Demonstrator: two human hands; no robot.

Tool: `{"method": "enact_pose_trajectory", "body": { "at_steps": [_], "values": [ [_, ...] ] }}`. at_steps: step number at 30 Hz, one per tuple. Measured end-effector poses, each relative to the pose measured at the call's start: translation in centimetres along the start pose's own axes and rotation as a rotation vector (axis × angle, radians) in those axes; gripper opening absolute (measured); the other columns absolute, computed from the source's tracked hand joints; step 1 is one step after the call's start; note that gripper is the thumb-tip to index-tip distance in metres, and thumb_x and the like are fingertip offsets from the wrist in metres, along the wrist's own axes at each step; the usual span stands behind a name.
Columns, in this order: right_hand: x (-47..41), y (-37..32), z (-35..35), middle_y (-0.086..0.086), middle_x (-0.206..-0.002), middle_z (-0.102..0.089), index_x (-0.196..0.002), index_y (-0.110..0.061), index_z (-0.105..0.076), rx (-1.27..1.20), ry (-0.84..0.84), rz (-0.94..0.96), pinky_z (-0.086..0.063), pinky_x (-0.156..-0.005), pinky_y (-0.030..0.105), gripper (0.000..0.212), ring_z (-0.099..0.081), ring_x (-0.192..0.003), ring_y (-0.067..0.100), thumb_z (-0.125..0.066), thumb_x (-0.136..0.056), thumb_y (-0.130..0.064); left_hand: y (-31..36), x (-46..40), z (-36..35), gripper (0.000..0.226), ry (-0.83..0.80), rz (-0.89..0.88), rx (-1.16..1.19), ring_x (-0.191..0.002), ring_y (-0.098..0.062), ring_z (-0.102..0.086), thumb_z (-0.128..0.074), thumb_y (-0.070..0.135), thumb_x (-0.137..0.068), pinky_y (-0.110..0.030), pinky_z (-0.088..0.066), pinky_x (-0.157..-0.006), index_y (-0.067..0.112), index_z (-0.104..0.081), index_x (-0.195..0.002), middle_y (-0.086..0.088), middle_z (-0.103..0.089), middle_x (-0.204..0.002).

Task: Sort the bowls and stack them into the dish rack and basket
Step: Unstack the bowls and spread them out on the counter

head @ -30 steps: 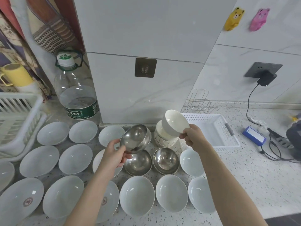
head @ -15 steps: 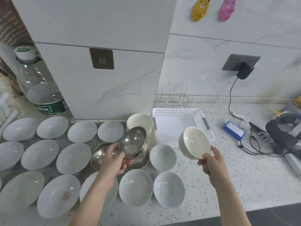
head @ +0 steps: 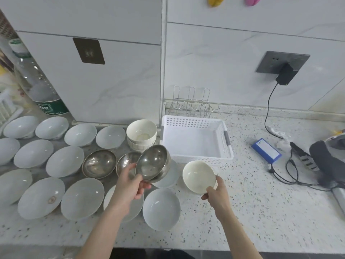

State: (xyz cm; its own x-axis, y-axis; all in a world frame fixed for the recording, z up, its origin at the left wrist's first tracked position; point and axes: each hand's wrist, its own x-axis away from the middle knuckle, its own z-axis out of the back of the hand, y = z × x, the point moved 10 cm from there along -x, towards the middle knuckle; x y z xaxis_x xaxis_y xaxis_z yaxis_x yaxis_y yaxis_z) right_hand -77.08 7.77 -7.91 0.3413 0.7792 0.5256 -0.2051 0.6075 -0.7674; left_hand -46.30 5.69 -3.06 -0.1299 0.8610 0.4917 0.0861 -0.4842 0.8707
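Note:
My left hand (head: pixel 130 186) grips a steel bowl (head: pixel 152 162) by its rim, tilted, above two more steel bowls (head: pixel 99 163) on the counter. My right hand (head: pixel 216 195) holds a cream bowl (head: pixel 198 176) by its near rim, just in front of the white perforated basket (head: pixel 224 139), which has nothing in it. A stack of cream bowls (head: pixel 141 133) stands left of the basket. Several white bowls (head: pixel 65 161) lie spread over the left of the counter. A wire dish rack (head: pixel 190 101) stands behind the basket against the wall.
A large water bottle (head: pixel 40 90) stands at the back left beside a white plastic rack (head: pixel 7 109). To the right lie a blue box (head: pixel 266 150), black cables (head: pixel 291 174) and a dark device (head: pixel 328 163). A charger (head: pixel 284 74) is plugged into the wall socket.
The view has swung right. My right hand has carried the cream bowl from over the stack to the front of the basket and lowered it. My left hand still holds the steel bowl.

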Motion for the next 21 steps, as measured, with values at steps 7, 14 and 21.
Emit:
{"method": "enact_pose_trajectory", "body": {
  "at_steps": [7, 14, 21],
  "values": [
    [-0.9, 0.1, -0.6, 0.020, -0.095, -0.068, -0.136, -0.028, -0.037, 0.021, -0.024, 0.016, -0.039, -0.045, 0.021, 0.058, -0.058, -0.049, 0.006, -0.040, -0.085, -0.001, -0.6, 1.1, -0.3, 0.041, 0.038, 0.012, -0.021, -0.039, -0.007, -0.056, -0.047, -0.001, -0.096, -0.016, -0.029, -0.033, 0.039, -0.051, -0.105, -0.014, -0.071, -0.061],
    [-1.6, -0.1, -0.8, 0.013, -0.073, -0.069, -0.139, -0.026, -0.035, 0.026, -0.018, 0.036, -0.040, -0.049, 0.025, 0.056, -0.058, -0.052, 0.008, -0.040, -0.088, -0.003, -1.6, 1.0, -0.6, 0.041, 0.014, 0.030, -0.056, -0.043, -0.009, -0.053, -0.048, 0.000, -0.094, -0.018, -0.031, -0.036, 0.037, -0.052, -0.110, -0.016, -0.071, -0.063],
    [-1.6, 0.4, -1.0, 0.010, -0.076, -0.072, -0.146, -0.025, -0.030, -0.038, -0.035, 0.036, -0.039, -0.053, 0.025, 0.057, -0.060, -0.046, -0.001, -0.048, -0.093, -0.015, -2.0, 0.9, -2.1, 0.045, -0.036, -0.004, -0.186, -0.049, -0.010, -0.059, -0.048, 0.002, -0.093, -0.019, -0.036, -0.040, 0.035, -0.050, -0.123, -0.014, -0.071, -0.064]
  ]
}}
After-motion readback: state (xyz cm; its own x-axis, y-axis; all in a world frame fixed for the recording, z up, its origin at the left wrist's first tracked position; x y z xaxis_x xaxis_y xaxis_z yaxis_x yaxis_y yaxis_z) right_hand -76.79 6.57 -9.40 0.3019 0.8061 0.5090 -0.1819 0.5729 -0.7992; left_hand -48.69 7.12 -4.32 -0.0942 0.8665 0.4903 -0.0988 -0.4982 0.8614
